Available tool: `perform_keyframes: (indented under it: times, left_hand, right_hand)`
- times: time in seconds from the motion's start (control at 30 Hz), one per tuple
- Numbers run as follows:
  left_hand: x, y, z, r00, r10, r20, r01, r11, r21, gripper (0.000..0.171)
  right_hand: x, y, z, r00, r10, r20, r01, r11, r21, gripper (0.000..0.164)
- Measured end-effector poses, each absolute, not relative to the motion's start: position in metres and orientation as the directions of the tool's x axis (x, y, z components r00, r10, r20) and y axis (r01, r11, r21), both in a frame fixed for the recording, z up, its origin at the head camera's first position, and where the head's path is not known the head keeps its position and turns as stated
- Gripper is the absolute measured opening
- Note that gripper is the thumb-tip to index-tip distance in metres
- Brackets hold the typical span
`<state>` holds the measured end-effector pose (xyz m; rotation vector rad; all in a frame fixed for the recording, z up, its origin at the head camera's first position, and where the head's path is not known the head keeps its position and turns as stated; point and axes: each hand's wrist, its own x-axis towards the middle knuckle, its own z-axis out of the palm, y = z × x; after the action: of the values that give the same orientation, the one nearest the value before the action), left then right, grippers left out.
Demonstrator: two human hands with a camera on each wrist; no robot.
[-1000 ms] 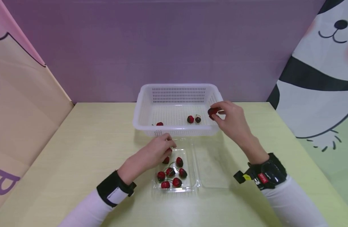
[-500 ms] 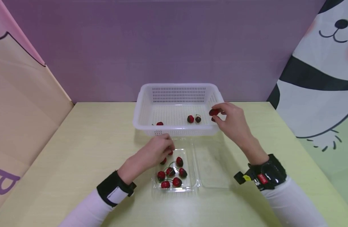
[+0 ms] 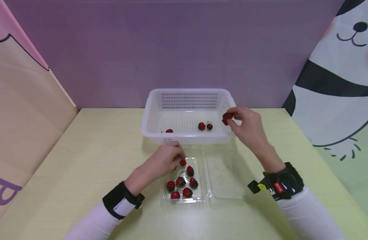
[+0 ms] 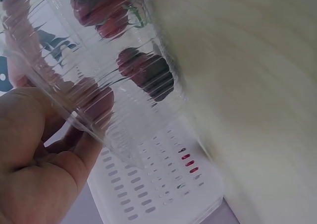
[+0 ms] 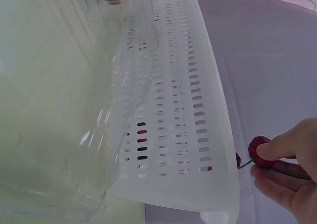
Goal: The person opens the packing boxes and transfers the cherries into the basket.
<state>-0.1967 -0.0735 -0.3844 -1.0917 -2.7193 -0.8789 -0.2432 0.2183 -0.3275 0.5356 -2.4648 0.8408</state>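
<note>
In the head view my left hand is over the back of a clear plastic clamshell box, its fingers curled at the stem of a cherry just under the fingertips. The left wrist view shows those fingers through the box wall, a stem running toward them from a cherry. Several red cherries with stems lie in the box. Over the right rim of a white basket, my right hand pinches a cherry between thumb and fingers; a second one hangs beside it on a green stem.
Inside the basket sit a joined pair of cherries and another cherry by the front wall. The box's open lid lies flat to the right. A purple wall rises behind the table.
The cherry under my left fingertips has come further into view, shifting slightly right, while the one beside it is now mostly hidden. My right hand has moved slightly right, its cherries turning.
</note>
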Motion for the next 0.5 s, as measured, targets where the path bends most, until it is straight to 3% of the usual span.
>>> perform_keyframes:
  times: [0.5]
  left_hand:
    - [-0.1959, -0.0752, -0.3832, -0.744, 0.599, 0.296, 0.660, 0.590, 0.466, 0.013]
  right_hand:
    - [-0.2453, 0.2207, -0.3318, -0.834, -0.197, 0.515, -0.469, 0.745, -0.475, 0.025]
